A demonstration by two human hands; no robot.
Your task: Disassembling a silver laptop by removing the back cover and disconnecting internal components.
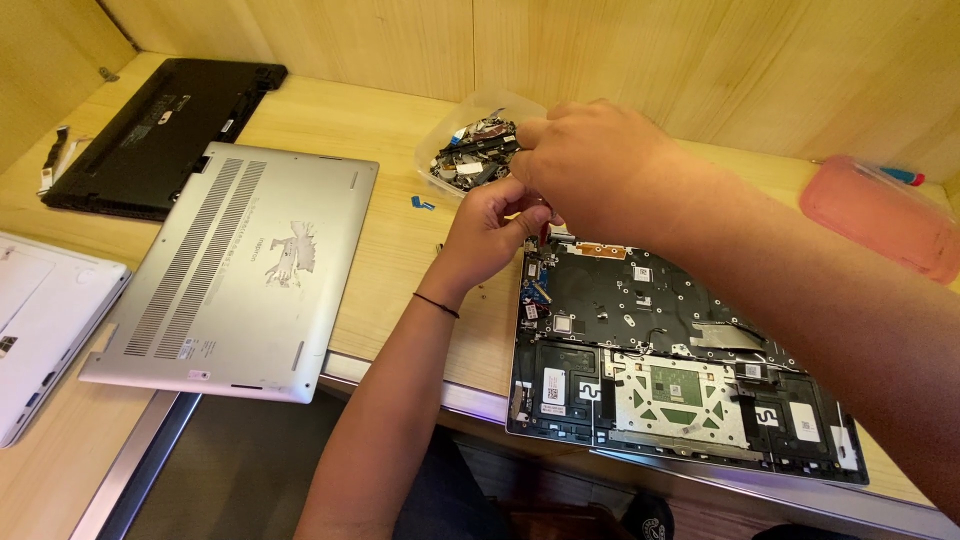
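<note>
An opened laptop chassis (680, 350) lies on the wooden desk, its dark inner boards and trackpad plate showing. My left hand (490, 225) is curled at the chassis's top-left corner, a black band on its wrist. My right hand (590, 160) reaches across from the right and is bunched just above the left one, over the same corner. A small red-tipped tool (544, 233) shows between the two hands; which hand grips it is hidden. Behind the hands stands a clear plastic tub (455, 135) of small loose parts.
A silver laptop bottom cover (240, 270) lies to the left, with a black laptop base (150, 120) behind it and a white laptop (40, 320) at the far left edge. A pink box (880, 215) sits at the right. Small blue bits (422, 203) lie near the tub.
</note>
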